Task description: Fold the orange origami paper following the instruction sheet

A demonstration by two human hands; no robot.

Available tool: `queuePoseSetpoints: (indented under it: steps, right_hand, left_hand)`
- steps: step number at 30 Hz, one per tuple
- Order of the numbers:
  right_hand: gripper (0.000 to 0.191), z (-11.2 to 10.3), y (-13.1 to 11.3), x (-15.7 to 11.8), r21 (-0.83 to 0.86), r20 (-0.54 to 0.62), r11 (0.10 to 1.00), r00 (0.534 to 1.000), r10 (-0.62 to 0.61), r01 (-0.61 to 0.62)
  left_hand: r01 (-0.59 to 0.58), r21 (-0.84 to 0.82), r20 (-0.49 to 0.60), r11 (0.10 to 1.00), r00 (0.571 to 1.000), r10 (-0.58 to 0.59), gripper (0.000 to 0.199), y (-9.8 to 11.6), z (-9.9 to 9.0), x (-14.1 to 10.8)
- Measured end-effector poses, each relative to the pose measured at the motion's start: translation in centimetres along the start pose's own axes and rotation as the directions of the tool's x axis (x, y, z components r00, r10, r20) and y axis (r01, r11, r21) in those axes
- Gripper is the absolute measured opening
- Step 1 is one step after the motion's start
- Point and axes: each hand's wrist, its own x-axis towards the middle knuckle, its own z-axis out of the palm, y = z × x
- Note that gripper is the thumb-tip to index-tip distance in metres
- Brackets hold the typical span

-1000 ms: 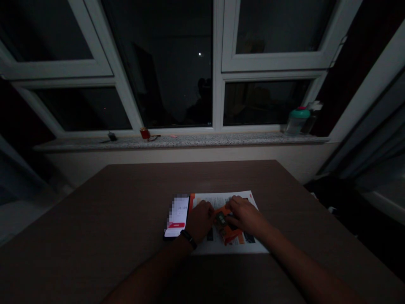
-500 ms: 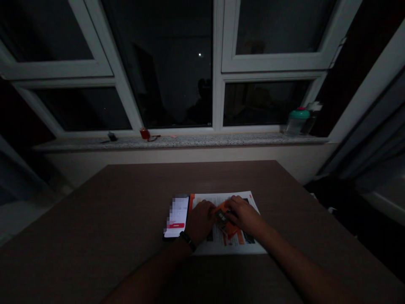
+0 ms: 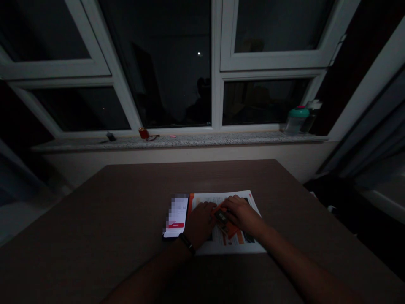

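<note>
An orange packet with a dark label (image 3: 222,216) is between my two hands, above a printed sheet (image 3: 230,248) with orange and white areas. My left hand (image 3: 200,223), with a dark band on the wrist, has its fingers closed at the packet's left edge. My right hand (image 3: 242,213) grips the packet's upper right side with bent fingers. Just left of the sheet lies a phone (image 3: 177,215) with a lit screen and a red bar. The packet's upper edges are partly hidden by my fingers.
The brown table (image 3: 126,202) reaches toward a stone windowsill (image 3: 196,141). On the sill stand a small red jar (image 3: 143,133), a dark small item (image 3: 110,136) and a shaker bottle with a green lid (image 3: 297,120). Curtains hang at both sides.
The packet lies slightly flatter between my hands, and the fingers of my right hand have shifted a little left. The view has moved very slightly.
</note>
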Motion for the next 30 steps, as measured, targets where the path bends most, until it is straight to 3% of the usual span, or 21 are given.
queuePoseSetpoints:
  steps: [6,19,30]
  right_hand:
    - [0.034,0.02,-0.28,0.04,0.099,0.016,0.992,0.996,-0.086,0.084]
    - [0.035,-0.15,0.12,0.05,0.147,0.054,0.986,0.994,-0.094,0.085]
    - [0.047,-0.42,0.11,-0.03,0.127,0.069,0.984,0.988,-0.136,0.127]
  left_hand:
    - [-0.021,-0.038,-0.02,0.999,1.0,0.02,0.018,0.2,-0.02,0.1]
    - [-0.018,-0.077,-0.015,0.997,1.0,0.017,0.039,-0.1,0.27,0.05]
    - [-0.062,-0.026,0.034,0.998,0.997,0.063,0.018,0.55,-0.21,0.0]
